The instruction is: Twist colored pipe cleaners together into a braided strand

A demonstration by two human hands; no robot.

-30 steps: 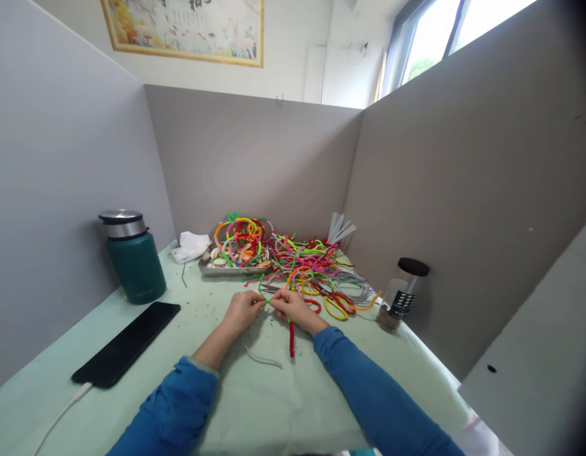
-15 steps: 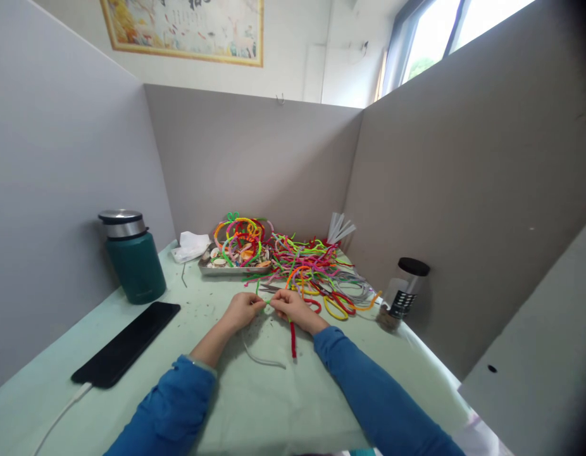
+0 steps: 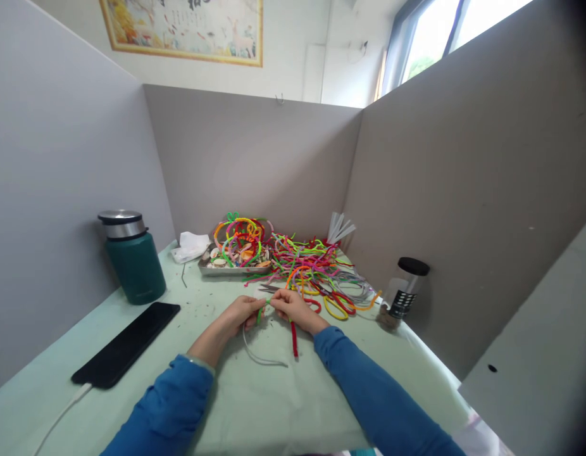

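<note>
Between my two hands is a short green pipe cleaner (image 3: 259, 315), its tail hanging down beside the left fingers. My left hand (image 3: 242, 311) pinches it from the left. My right hand (image 3: 292, 306) pinches it from the right, fingertips nearly meeting the left ones. A red pipe cleaner (image 3: 293, 340) hangs below my right hand; whether that hand grips it too I cannot tell. From under my left hand a grey pipe cleaner (image 3: 259, 361) curves onto the table. Scissors (image 3: 268, 288) lie just beyond the hands, their handles partly hidden among pipe cleaners.
A heap of coloured pipe cleaners (image 3: 309, 256) lies at the back, beside a metal tray (image 3: 236, 271) of shells and bent loops. To the left are a green thermos (image 3: 136, 269) and a charging phone (image 3: 126, 345). A black-lidded jar (image 3: 403, 294) stands right, near the partition (image 3: 464, 190).
The green pipe cleaner's free end, which pointed up and away, now hangs downward by my left fingers. My left hand has turned slightly; my right hand has stayed nearly in place.
</note>
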